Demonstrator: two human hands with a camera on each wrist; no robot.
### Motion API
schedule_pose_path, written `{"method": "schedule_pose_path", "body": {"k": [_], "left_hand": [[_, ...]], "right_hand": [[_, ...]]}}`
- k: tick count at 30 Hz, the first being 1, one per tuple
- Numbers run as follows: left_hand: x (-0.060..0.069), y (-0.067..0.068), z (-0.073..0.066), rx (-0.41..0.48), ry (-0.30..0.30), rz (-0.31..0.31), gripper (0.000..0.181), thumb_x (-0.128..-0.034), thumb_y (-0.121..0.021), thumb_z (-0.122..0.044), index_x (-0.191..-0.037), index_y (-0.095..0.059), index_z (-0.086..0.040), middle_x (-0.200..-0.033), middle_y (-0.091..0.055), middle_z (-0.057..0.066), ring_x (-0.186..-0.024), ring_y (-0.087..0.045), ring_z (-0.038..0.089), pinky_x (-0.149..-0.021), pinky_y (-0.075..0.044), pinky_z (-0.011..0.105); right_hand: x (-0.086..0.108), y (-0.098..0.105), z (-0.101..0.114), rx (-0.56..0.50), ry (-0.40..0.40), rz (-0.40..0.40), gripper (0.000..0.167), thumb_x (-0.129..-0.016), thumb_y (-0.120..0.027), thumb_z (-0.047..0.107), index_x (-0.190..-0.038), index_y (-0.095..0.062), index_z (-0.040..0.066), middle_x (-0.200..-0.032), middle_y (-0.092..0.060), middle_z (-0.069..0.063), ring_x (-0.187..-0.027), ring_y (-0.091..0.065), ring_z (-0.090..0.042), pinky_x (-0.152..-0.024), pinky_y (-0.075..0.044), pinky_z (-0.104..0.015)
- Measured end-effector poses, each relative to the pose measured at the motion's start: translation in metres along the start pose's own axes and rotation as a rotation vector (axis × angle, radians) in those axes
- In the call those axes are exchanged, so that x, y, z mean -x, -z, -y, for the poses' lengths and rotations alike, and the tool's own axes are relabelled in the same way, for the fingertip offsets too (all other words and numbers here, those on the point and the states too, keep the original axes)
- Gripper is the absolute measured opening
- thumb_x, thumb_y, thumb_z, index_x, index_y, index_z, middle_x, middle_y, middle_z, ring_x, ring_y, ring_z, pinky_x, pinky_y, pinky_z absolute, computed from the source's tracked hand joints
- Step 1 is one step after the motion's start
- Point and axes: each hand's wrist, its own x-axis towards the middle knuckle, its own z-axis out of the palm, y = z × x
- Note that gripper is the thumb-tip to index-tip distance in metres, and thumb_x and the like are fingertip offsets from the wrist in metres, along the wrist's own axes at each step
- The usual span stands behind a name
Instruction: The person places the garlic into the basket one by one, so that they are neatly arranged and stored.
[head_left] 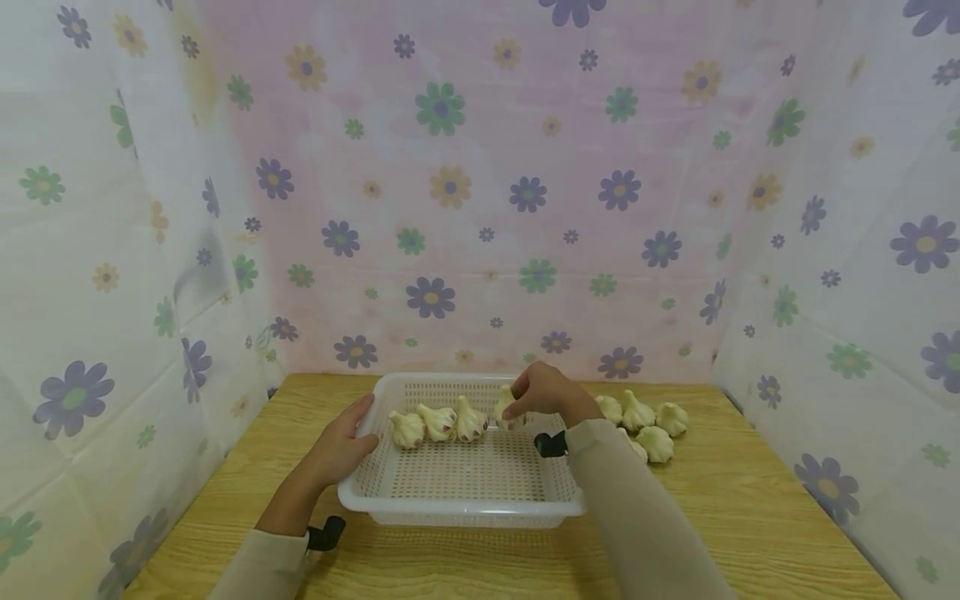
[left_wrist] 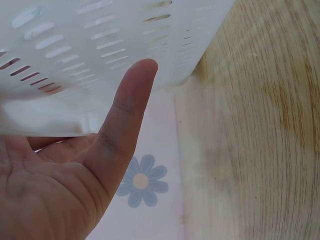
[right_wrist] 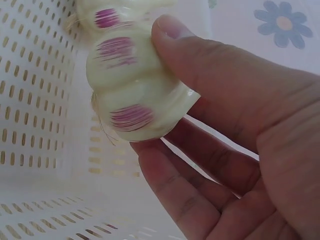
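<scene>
A white perforated plastic basket [head_left: 465, 507] stands on the table with several garlic bulbs in a row toward its back, among them one garlic bulb [head_left: 471, 419]. My right hand [head_left: 551, 392] is over the basket's back right part and pinches a garlic bulb [right_wrist: 127, 85] between thumb and fingers. Purple streaks mark this bulb, and another bulb [right_wrist: 107, 17] shows just past it in the right wrist view. At the basket's left side, my left hand [head_left: 337, 446] holds the rim, with one finger [left_wrist: 125, 110] along the perforated wall in the left wrist view.
More garlic bulbs [head_left: 656, 444] lie in a group on the wooden table [head_left: 750, 500], right of the basket and partly behind the right forearm. Flower-patterned cloth [head_left: 487, 208] hangs at the back and on both sides.
</scene>
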Motion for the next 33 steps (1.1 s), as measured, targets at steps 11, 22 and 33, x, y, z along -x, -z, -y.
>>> {"method": "schedule_pose_path", "body": {"k": [11, 22, 33], "left_hand": [[-0.001, 0.001, 0.003, 0.013, 0.012, -0.005, 0.077, -0.097, -0.055, -0.01, -0.164, -0.018, 0.0, -0.172, -0.015, 0.022, -0.156, -0.018, 0.046, -0.122, -0.023, 0.062], [0.0, 0.001, -0.001, 0.006, -0.003, 0.006, 0.077, -0.0968, -0.053, -0.01, -0.163, -0.017, 0.003, -0.171, -0.015, 0.025, -0.156, -0.017, 0.049, -0.121, -0.024, 0.065], [0.001, 0.0, -0.001, 0.016, -0.002, 0.004, 0.077, -0.0971, -0.053, -0.01, -0.164, -0.017, 0.003, -0.171, -0.015, 0.025, -0.153, -0.025, 0.052, -0.113, -0.04, 0.065]], "right_hand": [[-0.007, -0.012, 0.002, 0.04, -0.037, 0.023, 0.061, -0.079, -0.09, 0.024, -0.052, -0.035, 0.021, -0.053, -0.021, 0.006, -0.052, -0.015, -0.014, -0.05, -0.023, -0.03], [-0.01, -0.02, -0.002, 0.039, -0.056, 0.026, 0.062, -0.078, -0.091, 0.021, -0.053, -0.034, 0.023, -0.054, -0.02, 0.006, -0.052, -0.014, -0.015, -0.049, -0.022, -0.031], [-0.008, -0.021, -0.001, 0.027, -0.054, 0.039, 0.062, -0.08, -0.089, 0.021, -0.055, -0.033, 0.023, -0.056, -0.018, 0.006, -0.053, -0.014, -0.015, -0.051, -0.022, -0.032]]}}
